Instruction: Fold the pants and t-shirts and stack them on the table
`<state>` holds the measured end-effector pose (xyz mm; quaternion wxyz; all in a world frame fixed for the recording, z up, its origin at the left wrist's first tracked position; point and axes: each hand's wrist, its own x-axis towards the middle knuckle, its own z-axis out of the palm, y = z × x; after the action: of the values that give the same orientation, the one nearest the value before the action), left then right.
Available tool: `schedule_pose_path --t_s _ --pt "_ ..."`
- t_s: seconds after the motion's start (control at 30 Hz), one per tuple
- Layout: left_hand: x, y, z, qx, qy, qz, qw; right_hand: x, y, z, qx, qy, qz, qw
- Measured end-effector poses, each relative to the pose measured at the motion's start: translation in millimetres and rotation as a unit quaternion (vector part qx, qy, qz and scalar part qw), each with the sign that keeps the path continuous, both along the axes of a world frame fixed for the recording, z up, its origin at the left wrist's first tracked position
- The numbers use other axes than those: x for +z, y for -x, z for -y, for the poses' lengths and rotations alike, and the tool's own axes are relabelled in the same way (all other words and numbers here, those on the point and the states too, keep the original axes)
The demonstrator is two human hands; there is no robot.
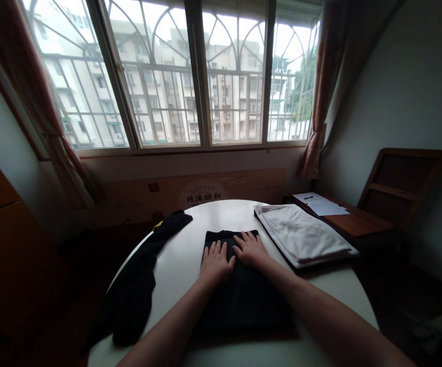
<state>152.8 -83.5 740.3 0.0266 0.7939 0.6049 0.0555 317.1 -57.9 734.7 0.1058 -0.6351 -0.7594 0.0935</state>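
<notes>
Loose garment point(140, 285): black, limp and matte, laid in a long uneven strip along the left rim of the white table point(175, 260); a small yellow patch point(158, 225) shows near its far end

Left hand point(218, 261): palm down, fingers extended and a little spread, thumb out to the side; it lies flat on the left part of the folded dark cloth point(244, 306) and grips nothing

Folded dark cloth: in the middle of the table, straight ahead of the person, a near-rectangular flat bundle with a slightly uneven far edge; the weave is too dark to read; the step in hand looks like smoothing and squaring it, and the next move seems to call for light, even pressure out toward the edges, without dragging the layers askew

Right hand point(250, 250): also palm down, fingers fanned near the far right corner of the cloth, holding nothing, its thumb near the left one

Pale cloth point(301, 232): soft, shallowly wrinkled, folded into a flat slab with rounded edges, on top of a dark layer point(290, 263)

Side table point(366, 224): reddish-brown wood with a dull sheen, bearing flat white papers point(326, 206)
</notes>
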Motion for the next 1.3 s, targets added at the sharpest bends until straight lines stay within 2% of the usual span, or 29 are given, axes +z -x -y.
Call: schedule_pose_path --t_s 0.13,0.27,0.4,0.53,0.63,0.73,0.8,1.07,1.23,1.3 --pt "0.1 0.7 -0.1 -0.002 -0.005 -0.004 1.000 5.0 1.0 4.9 0.000 -0.006 0.002 1.000" --pt "10.0 -2.4 9.7 0.015 -0.024 -0.015 0.999 19.4 4.1 17.5 -0.010 -0.034 0.010 0.999" --pt "23.3 0.6 42.2 0.025 -0.044 -0.034 0.998 38.2 2.6 42.9 0.013 -0.102 0.012 0.995" --pt "21.7 19.5 87.7 -0.032 -0.042 -0.013 0.999 40.0 -10.1 90.0 0.065 -0.146 -0.016 0.987" --pt "12.4 34.3 110.3 -0.052 -0.011 -0.006 0.999 27.3 -22.9 131.4 0.120 -0.099 -0.028 0.987" --pt "8.4 39.8 117.5 -0.046 0.015 -0.015 0.999 14.8 -33.1 162.0 0.166 -0.014 -0.019 0.986" --pt "10.3 39.0 118.2 -0.047 0.014 -0.020 0.999 11.9 -38.3 173.3 0.178 0.018 -0.014 0.984" --pt "16.0 34.8 121.6 -0.040 0.018 -0.022 0.999 29.6 -48.5 187.5 0.189 0.033 -0.020 0.981" --pt "16.0 36.7 122.4 -0.028 0.005 -0.013 1.000 36.3 -35.4 191.8 0.170 0.015 -0.032 0.985" --pt "18.4 39.9 123.5 -0.044 -0.015 0.002 0.999 34.0 -29.1 193.8 0.166 0.007 -0.044 0.985"
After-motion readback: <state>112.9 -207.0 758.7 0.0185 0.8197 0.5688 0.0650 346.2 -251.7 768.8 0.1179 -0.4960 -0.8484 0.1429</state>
